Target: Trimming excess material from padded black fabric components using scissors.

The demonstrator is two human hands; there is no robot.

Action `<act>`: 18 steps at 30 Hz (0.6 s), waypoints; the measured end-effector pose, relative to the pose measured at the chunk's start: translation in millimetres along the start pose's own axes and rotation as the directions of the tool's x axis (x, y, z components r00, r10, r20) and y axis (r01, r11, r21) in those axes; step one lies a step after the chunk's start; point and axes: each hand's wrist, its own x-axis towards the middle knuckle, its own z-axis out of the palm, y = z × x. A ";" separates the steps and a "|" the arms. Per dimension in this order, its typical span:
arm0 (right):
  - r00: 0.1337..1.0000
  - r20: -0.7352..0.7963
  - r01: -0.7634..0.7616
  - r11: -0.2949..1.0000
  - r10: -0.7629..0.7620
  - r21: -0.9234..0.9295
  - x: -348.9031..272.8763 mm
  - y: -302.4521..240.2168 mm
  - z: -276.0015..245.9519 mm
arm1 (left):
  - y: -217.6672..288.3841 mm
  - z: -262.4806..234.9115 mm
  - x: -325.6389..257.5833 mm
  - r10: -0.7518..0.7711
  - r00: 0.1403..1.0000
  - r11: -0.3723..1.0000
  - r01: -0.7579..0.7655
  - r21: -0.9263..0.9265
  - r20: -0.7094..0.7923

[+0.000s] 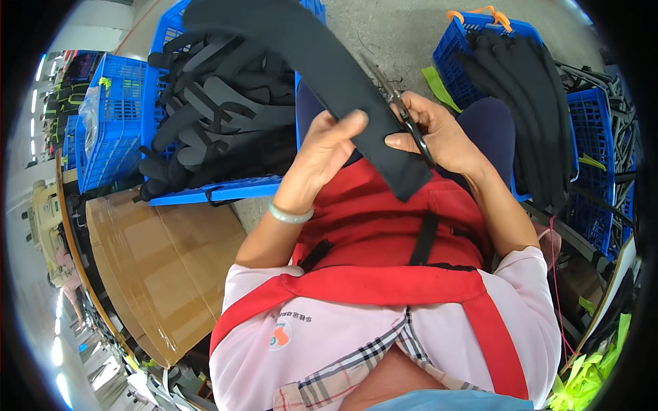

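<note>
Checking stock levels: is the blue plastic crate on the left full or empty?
Full. The blue plastic crate is heaped with black padded straps that rise above its rim, some hanging over the front edge.

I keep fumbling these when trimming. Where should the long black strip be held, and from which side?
Pinch the black strip across its flat width just left of the scissors, coming from the left as the left hand does: the strip is flat and floppy, so hold near the cut.

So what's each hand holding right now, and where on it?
The left hand pinches the black strip near its lower end. The right hand holds small scissors by the handles, blades at the strip's edge.
</note>
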 end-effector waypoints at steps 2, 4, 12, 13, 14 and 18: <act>0.998 -0.017 -0.061 0.998 0.061 0.013 0.3 -3.6 1.7 | -5.4 -8.7 10.0 -0.053 0.997 0.998 0.051 0.038 0.056; 0.991 -0.129 -0.023 0.993 0.038 0.119 1.3 2.0 0.7 | -9.0 -13.8 16.4 -0.031 0.997 1.000 0.030 0.008 0.073; 0.991 -0.115 -0.051 0.993 0.063 0.110 -2.8 3.8 -10.7 | -16.5 -20.4 22.0 -0.067 0.995 0.997 0.070 -0.029 0.069; 0.992 -0.121 -0.033 0.997 0.042 0.070 -3.2 3.5 -10.6 | -16.1 -18.6 22.5 -0.067 0.994 0.997 0.070 -0.031 0.084; 0.992 -0.116 -0.045 0.999 0.042 -0.026 -2.7 1.5 -10.8 | -14.4 -17.2 22.6 -0.060 0.994 0.998 0.063 -0.029 0.096; 0.990 -0.063 -0.133 0.982 0.125 -0.136 -6.7 2.4 -10.7 | -20.9 -18.4 21.9 -0.044 0.998 0.999 0.045 -0.023 0.054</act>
